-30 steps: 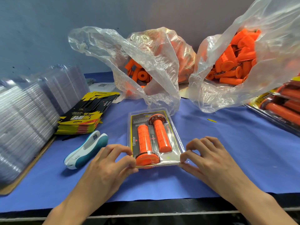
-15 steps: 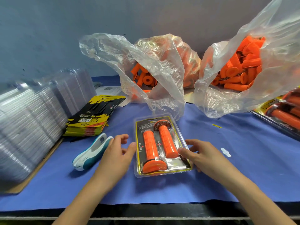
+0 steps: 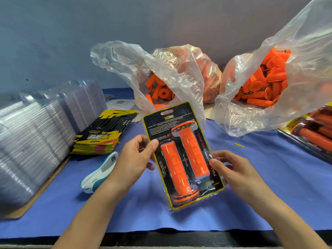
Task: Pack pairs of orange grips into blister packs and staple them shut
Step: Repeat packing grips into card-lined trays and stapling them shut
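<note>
A clear blister pack (image 3: 181, 157) with a black and yellow card holds two orange grips side by side. It is lifted off the blue table and tilted up toward me. My left hand (image 3: 133, 161) grips its left edge, thumb on the front. My right hand (image 3: 229, 169) pinches its right edge, thumb on the front. A white and teal stapler (image 3: 99, 174) lies on the table just left of my left hand.
Stacks of empty clear blisters (image 3: 34, 133) fill the left side. A pile of black and yellow cards (image 3: 103, 133) lies beside them. Two plastic bags of loose orange grips (image 3: 179, 78) (image 3: 265, 83) stand behind. Finished packs (image 3: 312, 130) lie at the right edge.
The pack lay flat on the table with both hands at its near corners. Both hands have taken hold of its sides and raised it, tilted, off the cloth.
</note>
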A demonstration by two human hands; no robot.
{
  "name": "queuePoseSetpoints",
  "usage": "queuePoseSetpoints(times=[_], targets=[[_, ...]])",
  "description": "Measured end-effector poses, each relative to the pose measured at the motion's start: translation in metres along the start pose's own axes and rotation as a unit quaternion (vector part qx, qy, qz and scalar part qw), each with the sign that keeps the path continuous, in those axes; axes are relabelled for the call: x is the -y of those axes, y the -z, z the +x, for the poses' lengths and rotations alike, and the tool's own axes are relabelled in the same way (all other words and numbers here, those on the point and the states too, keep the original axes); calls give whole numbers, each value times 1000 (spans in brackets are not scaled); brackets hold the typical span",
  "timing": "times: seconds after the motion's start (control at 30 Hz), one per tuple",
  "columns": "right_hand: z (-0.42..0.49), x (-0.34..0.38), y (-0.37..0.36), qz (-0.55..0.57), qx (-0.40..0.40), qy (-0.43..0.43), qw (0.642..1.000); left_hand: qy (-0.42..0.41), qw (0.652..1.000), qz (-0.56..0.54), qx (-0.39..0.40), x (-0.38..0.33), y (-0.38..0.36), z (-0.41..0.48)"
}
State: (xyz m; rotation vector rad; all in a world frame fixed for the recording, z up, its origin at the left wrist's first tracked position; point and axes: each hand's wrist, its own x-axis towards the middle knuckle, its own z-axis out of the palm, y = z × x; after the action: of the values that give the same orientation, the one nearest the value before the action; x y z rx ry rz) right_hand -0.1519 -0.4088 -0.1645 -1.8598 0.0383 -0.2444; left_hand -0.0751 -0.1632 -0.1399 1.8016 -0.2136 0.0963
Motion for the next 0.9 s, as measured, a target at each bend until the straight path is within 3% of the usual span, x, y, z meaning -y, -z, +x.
queuePoseSetpoints(times=[0.2, 0.4, 0.5, 0.6, 0.67, 0.8, 0.9], targets=[[-9, -5, -6, 61, 4, 13, 998, -44, 999, 6, -32, -10, -8, -17], [-10, -12, -8, 119, 38, -41, 991, 34, 995, -95, -3, -18, -21, -22], [-8, -15, -8, 170, 38, -47, 984, 86, 981, -169, 45, -16, -32, -25], [-7, -15, -3, 193, 7, -37, 981, 132, 936, -273, 176, -8, -42, -35], [-8, -15, 0, 183, -3, -22, 983, 138, 923, -280, 224, 0, -48, -41], [-15, -13, 6, 82, -56, 35, 994, 87, 956, -228, 160, 3, -63, -43], [-21, -8, 17, -9, -101, 100, 990, 46, 960, -230, 155, -8, -76, -49]])
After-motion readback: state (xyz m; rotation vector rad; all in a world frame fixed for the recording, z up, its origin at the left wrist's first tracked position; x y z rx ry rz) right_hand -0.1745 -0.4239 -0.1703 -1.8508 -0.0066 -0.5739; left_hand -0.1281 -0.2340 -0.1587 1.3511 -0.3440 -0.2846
